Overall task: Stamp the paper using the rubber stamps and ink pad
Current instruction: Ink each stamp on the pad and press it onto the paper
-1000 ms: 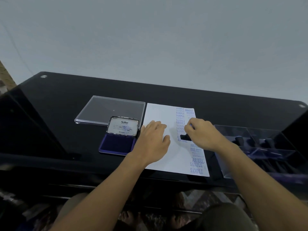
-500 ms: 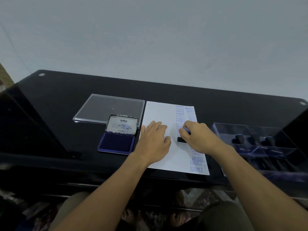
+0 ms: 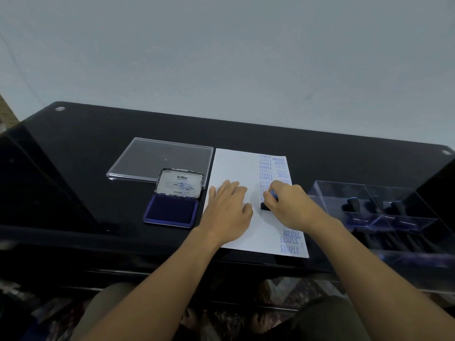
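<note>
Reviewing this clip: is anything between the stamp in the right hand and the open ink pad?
Yes: the left hand lies flat on the paper, directly between the stamp and the ink pad.

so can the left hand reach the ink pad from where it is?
Probably yes. The left hand lies flat on the paper right beside the open ink pad, nothing between them. It holds nothing, though lifting it frees the paper.
</note>
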Tool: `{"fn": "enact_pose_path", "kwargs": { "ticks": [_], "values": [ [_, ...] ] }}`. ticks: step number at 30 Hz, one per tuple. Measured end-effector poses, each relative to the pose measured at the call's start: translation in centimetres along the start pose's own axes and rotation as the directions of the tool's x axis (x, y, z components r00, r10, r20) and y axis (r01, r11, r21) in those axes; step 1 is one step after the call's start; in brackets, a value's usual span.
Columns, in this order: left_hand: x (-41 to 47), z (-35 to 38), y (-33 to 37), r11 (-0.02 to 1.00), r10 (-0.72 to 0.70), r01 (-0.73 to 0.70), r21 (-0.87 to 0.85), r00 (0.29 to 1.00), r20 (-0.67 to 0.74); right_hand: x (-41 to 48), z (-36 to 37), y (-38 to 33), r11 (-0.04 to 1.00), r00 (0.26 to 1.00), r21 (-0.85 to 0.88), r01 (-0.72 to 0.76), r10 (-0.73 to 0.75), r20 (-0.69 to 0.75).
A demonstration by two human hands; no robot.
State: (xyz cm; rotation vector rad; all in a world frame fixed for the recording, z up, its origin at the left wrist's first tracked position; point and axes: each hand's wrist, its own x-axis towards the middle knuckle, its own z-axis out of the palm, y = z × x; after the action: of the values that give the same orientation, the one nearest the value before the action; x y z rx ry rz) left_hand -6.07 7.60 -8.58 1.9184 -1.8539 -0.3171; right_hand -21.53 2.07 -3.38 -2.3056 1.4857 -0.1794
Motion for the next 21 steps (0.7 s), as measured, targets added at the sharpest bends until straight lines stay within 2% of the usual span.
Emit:
{"fn": "enact_pose_path", "kwargs": {
  "ticks": [21],
  "values": [
    [-0.6,1.1,-0.5,0.998,0.024,-0.023,0.062,1.000,-0.010,0.4,1.5,0.4,0.998,0.997,-0.058,-0.019,0.015,-0.071]
  ]
}}
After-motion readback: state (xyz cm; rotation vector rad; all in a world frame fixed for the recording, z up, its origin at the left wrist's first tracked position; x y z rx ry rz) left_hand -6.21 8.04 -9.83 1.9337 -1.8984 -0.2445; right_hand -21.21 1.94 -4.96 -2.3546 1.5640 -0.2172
